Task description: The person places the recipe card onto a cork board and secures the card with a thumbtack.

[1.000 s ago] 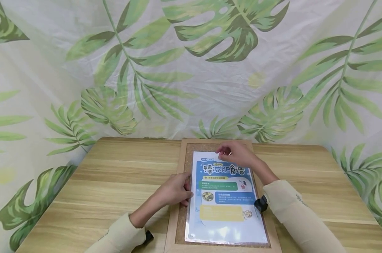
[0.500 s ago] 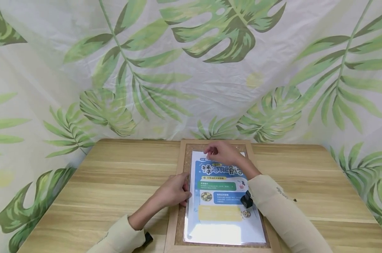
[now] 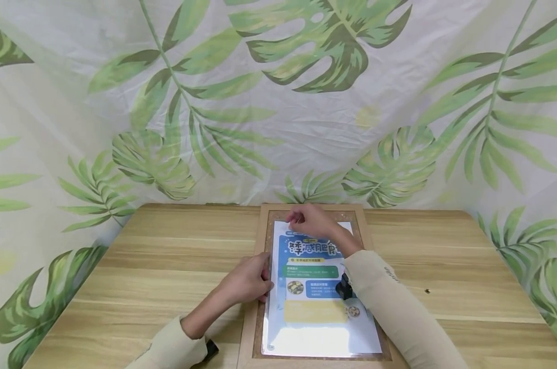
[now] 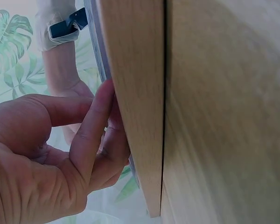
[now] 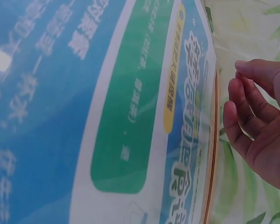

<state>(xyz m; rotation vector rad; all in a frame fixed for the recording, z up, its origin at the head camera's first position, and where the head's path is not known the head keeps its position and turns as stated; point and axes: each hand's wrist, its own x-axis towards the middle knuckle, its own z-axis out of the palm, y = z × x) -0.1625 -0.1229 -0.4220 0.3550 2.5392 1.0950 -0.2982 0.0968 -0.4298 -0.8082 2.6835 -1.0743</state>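
Observation:
A laminated sheet (image 3: 306, 333) with blue, green and yellow panels lies on a wood-framed cork board (image 3: 358, 230). My left hand (image 3: 248, 279) touches the sheet's left edge, its thumb close to the sheet. In the left wrist view, the fingers of that hand (image 4: 79, 144) rest bent against the board's frame (image 4: 135, 102). Over the sheet's top left part is my right hand (image 3: 310, 221). Thumb and index fingertips of this hand (image 5: 263, 126) meet in the right wrist view, other fingers curled. Whether something small sits between them cannot be seen.
The board lies on a wooden table (image 3: 167, 246) that reaches back to a leaf-printed cloth (image 3: 241, 118). A small dark object (image 3: 427, 290) lies on the table to the right of the board. Each wrist wears a small black device.
My right hand has moved left along the top of the sheet, towards its top left corner. The left hand keeps its place at the edge. The whole view has shifted slightly.

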